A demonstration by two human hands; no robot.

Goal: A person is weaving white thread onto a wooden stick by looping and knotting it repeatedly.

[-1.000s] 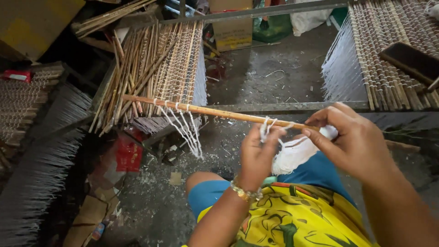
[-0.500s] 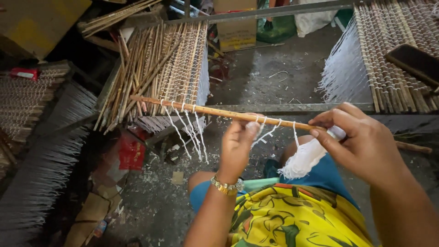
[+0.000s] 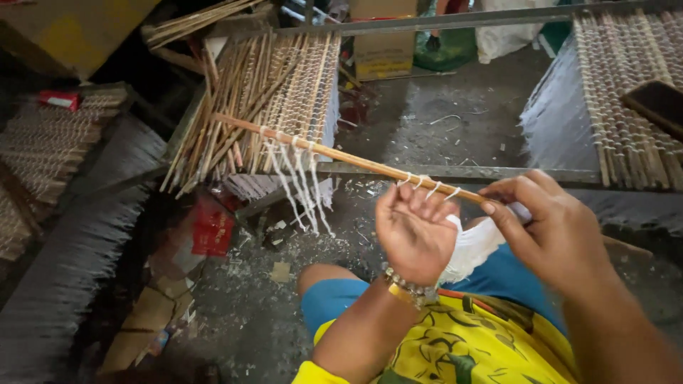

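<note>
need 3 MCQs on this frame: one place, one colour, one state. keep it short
1. Where is the bundle of white strands?
A. between the two hands
B. on the cardboard box
C. on the red packet

2. What colour is the shirt?
A. grey
B. yellow
C. white

3. How is the long stick held?
A. lying flat on the floor
B. standing upright in a box
C. raised off the floor, with the right hand at its near end

Answers:
1 A: it sits between the left hand and the right hand.
2 B: yellow cloth fills the bottom of the view.
3 C: fingers pinch its near end, the far end slants up.
</note>
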